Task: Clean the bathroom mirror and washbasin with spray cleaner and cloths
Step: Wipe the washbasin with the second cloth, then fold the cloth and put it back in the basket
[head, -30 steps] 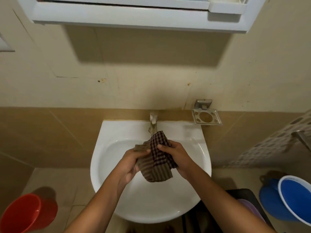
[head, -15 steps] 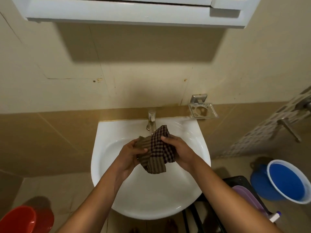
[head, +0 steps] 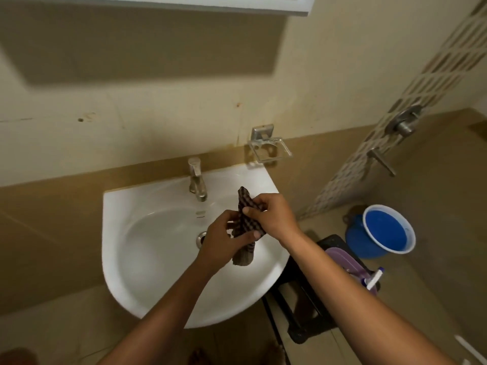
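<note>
Both hands, the left hand (head: 220,239) and the right hand (head: 271,216), squeeze a checked cloth (head: 246,227) bunched up over the right side of the white washbasin (head: 137,259), near the tap (head: 197,180).

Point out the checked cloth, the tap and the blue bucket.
checked cloth (head: 249,225): head view, bunched middle between both hands.
tap (head: 196,181): head view, its upright body.
blue bucket (head: 411,234): head view, white rim's right edge.
</note>
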`<state>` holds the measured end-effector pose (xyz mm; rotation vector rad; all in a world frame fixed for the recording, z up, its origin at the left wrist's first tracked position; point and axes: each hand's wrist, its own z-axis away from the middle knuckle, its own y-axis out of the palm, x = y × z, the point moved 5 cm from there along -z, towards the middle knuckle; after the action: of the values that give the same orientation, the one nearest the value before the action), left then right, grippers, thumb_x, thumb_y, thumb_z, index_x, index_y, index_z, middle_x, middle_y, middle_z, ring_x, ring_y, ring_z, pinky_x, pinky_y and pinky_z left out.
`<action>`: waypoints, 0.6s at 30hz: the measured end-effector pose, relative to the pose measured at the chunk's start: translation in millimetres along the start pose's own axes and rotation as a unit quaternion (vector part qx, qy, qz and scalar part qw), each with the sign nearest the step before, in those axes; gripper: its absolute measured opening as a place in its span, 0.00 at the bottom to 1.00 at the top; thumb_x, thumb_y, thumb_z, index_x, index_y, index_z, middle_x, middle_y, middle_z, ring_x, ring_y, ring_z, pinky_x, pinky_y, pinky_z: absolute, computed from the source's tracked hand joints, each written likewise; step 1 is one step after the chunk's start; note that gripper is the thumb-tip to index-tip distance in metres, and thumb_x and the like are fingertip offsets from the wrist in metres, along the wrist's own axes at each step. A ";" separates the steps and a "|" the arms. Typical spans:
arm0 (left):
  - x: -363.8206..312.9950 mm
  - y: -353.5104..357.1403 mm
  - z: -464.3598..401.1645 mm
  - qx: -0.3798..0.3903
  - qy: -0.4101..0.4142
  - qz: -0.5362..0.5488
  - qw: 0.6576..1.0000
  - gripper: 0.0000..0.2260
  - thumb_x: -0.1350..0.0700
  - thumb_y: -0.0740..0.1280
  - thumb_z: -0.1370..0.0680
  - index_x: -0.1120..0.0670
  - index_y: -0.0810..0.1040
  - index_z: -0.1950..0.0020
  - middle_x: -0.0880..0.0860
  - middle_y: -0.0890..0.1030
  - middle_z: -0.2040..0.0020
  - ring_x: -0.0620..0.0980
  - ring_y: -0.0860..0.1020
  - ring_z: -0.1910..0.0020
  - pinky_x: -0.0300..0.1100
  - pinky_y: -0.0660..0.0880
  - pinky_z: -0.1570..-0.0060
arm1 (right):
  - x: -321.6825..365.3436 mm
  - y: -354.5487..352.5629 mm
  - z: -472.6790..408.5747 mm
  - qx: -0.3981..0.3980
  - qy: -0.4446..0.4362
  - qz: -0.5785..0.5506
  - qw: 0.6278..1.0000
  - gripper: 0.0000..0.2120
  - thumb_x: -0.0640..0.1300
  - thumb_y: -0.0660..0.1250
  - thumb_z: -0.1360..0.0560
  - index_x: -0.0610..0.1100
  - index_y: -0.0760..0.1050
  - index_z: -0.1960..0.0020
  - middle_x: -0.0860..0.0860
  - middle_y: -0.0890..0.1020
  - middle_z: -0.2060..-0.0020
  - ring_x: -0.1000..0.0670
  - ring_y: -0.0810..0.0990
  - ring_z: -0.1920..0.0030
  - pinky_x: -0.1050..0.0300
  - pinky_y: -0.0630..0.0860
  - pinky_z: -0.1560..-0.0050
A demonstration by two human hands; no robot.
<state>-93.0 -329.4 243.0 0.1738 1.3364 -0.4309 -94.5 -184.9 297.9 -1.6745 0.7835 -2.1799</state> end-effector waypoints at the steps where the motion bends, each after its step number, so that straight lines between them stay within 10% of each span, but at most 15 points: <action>1: -3.7 3.6 -2.5 0.015 0.006 0.004 1.000 0.30 0.38 0.76 0.41 0.51 0.79 0.44 0.46 0.84 0.48 0.41 0.82 0.50 0.38 0.79 0.52 | -3.8 -6.7 1.7 0.002 0.003 0.000 1.000 0.08 0.45 0.74 0.26 0.41 0.83 0.51 0.49 0.84 0.59 0.50 0.83 0.58 0.53 0.79 0.57; 6: -16.4 18.5 -26.8 0.037 0.041 -0.005 0.998 0.07 0.62 0.75 0.30 0.52 0.82 0.56 0.54 0.84 0.58 0.49 0.82 0.60 0.50 0.77 0.55 | -20.8 -52.5 8.1 0.027 0.029 -0.060 0.997 0.06 0.41 0.73 0.25 0.40 0.82 0.50 0.47 0.85 0.58 0.47 0.84 0.57 0.48 0.82 0.51; 11: -57.3 60.9 -36.8 0.106 0.054 -0.003 0.993 0.38 0.50 0.80 0.39 0.47 0.73 0.30 0.46 0.78 0.34 0.42 0.75 0.34 0.45 0.74 0.36 | -30.6 -118.8 27.1 0.174 0.013 -0.111 0.978 0.07 0.38 0.70 0.24 0.38 0.81 0.46 0.48 0.84 0.58 0.53 0.83 0.59 0.64 0.80 0.60; 18: -109.6 184.4 -29.5 0.252 0.009 0.139 0.958 0.20 0.62 0.76 0.33 0.61 0.81 0.41 0.59 0.85 0.44 0.56 0.83 0.44 0.42 0.79 0.50 | -97.2 -223.9 38.3 0.118 0.023 -0.348 0.930 0.11 0.46 0.73 0.28 0.41 0.84 0.50 0.47 0.85 0.54 0.48 0.84 0.52 0.51 0.79 0.46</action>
<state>-64.4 -128.8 319.4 0.7812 1.1760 -0.5238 -7.4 39.1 355.5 -1.9723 -0.1178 -2.6188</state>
